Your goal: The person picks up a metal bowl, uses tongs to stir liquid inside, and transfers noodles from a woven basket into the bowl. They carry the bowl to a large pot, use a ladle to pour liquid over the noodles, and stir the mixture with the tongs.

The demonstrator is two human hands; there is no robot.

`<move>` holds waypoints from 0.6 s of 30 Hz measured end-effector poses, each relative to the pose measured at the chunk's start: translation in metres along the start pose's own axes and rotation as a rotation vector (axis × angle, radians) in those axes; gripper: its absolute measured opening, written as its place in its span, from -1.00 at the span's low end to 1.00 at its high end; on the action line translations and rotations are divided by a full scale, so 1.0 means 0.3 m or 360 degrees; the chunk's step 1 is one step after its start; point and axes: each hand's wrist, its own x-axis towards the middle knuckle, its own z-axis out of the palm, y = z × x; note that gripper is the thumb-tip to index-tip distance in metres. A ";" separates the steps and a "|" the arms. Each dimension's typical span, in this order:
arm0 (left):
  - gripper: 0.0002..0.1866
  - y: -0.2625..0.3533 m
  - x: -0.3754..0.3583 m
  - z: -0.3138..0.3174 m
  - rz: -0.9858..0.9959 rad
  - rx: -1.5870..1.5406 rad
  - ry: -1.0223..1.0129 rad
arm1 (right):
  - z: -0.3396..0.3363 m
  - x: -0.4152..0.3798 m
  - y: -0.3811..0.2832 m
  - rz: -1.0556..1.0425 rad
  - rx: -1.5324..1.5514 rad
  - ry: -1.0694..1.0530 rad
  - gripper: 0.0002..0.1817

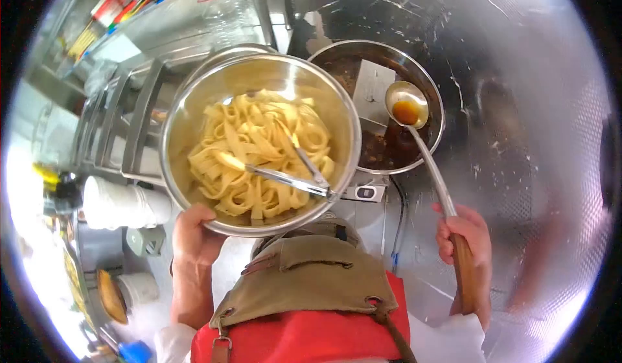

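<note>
My left hand (197, 237) is closed on the lower left rim of a large steel bowl (173, 143). Wide, flat noodles (249, 136) fill much of the bowl, and metal tongs (291, 178) lie across them. In my right hand (468, 233) is the wooden handle of a ladle (440, 181), fingers wrapped round it. The ladle's cup, with a little amber-brown liquid (406, 113) in it, is over a wide steel pot (433, 146). Dark brown liquid (398, 146) shows inside the pot, along with a flat grey metal plate (374, 94). The bowl hides part of the pot's left side.
Metal trays (139, 117) stand to the left of the bowl. White buckets (113, 202) are below them. A shiny, scuffed metal wall (518, 104) rises on the right. A small white control box (364, 193) and a dark cable (403, 214) are below the pot.
</note>
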 end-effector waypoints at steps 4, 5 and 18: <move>-0.40 0.011 0.006 -0.013 -0.0028 -0.0047 -0.0140 | 0.065 -0.066 -0.063 -0.0049 -0.0084 -0.0048 -0.59; -0.40 0.021 0.014 -0.027 -0.0047 -0.0042 -0.0164 | 0.098 -0.092 -0.094 -0.0060 -0.0150 -0.0027 -0.57; -0.43 0.013 0.087 -0.038 -0.0095 -0.0003 -0.0208 | 0.301 -0.207 -0.160 -0.0039 -0.0644 -0.0541 -0.46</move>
